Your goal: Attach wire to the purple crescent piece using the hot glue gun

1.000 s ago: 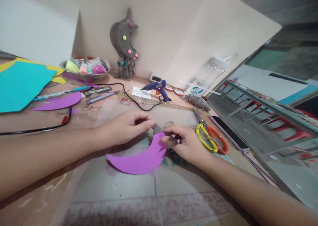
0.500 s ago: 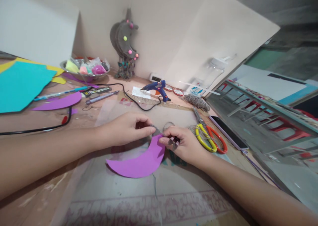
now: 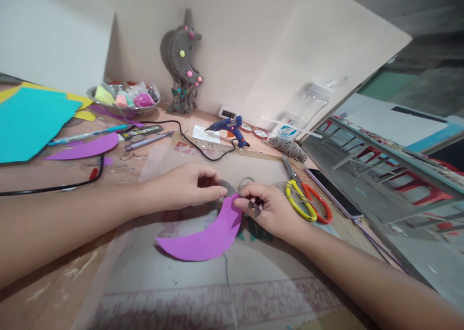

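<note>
A purple paper crescent (image 3: 206,240) stands out over the clear plastic sheet, its upper tip between my hands. Grey material (image 3: 229,187), which looks like yarn, covers that tip. My left hand (image 3: 194,187) is closed, thumb and forefinger pinching the grey tip. With thumb and fingers my right hand (image 3: 266,207) grips the crescent's edge just below. A shiny pinkish object (image 3: 256,204) is also tucked in its fingers; its kind is unclear. A thin grey strand loops behind the right fingers.
Yellow-and-orange-handled scissors (image 3: 308,202) and a phone (image 3: 335,192) lie at right. A blue glue gun (image 3: 226,125), grey yarn (image 3: 288,149) and a bowl (image 3: 125,108) of colored clay stand behind. Cyan paper (image 3: 34,122) and another purple piece (image 3: 85,147) lie left.
The crescent and my right hand have shifted very slightly to the right. Both hands keep their pinching hold.
</note>
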The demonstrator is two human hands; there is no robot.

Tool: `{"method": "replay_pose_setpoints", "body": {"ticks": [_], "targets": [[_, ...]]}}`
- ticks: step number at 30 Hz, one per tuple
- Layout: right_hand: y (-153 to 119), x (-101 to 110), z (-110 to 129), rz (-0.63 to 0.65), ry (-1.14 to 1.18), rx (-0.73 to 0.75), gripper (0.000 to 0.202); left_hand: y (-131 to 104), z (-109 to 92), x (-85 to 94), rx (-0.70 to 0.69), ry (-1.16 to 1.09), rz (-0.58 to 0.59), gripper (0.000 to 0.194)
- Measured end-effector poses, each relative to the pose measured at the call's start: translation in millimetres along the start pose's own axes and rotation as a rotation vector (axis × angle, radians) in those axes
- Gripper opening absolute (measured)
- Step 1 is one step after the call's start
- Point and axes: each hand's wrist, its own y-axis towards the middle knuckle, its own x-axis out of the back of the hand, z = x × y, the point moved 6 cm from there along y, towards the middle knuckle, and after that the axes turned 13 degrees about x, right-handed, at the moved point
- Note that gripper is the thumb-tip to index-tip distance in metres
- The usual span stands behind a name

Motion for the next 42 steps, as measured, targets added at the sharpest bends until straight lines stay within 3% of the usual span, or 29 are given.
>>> {"method": "replay_pose_setpoints", "body": {"ticks": [7, 13, 19, 21, 23, 25, 28, 32, 36, 42], "targets": [[-1, -1, -2, -0.003, 0.011, -0.016, 0.023, 0, 2, -0.9, 0.004, -0.021, 0.024, 0.019], [-1, -2, -5, 0.012, 0.039, -0.047, 0.022, 0, 6, 1.2, 0.094, -0.108, 0.045, 0.019], [-1, -4, -6, 0.034, 0.035, -0.018, 0.019, -1, 1, 3.9, 0.074, -0.051, -0.026, 0.025], [-3, 1, -6, -0.037, -0.019, 0.026, 0.015, -1, -2, 5.1, 0.045, -0.022, -0.061, 0.024], [-6, 9, -4, -0.121, -0.121, 0.104, 0.029, -1, -3, 5.3, 0.027, -0.006, -0.074, 0.024], [-8, 15, 0, -0.153, -0.227, 0.175, 0.031, -1, -1, 5.0, 0.027, 0.003, -0.076, 0.023], [-8, 16, 9, -0.107, -0.369, 0.261, 0.022, 0, 1, 5.4, 0.027, 0.017, -0.090, 0.023], [-8, 13, 23, -0.087, -0.520, 0.363, 0.027, 1, 1, 6.1, 0.010, 0.034, -0.103, 0.024], [-10, 13, 29, -0.133, -0.594, 0.429, 0.026, 1, 1, 6.6, 0.012, 0.049, -0.106, 0.023], [-8, 9, 28, -0.062, -0.651, 0.470, 0.015, 1, 2, 5.4, 0.010, 0.025, -0.102, 0.020]]}}
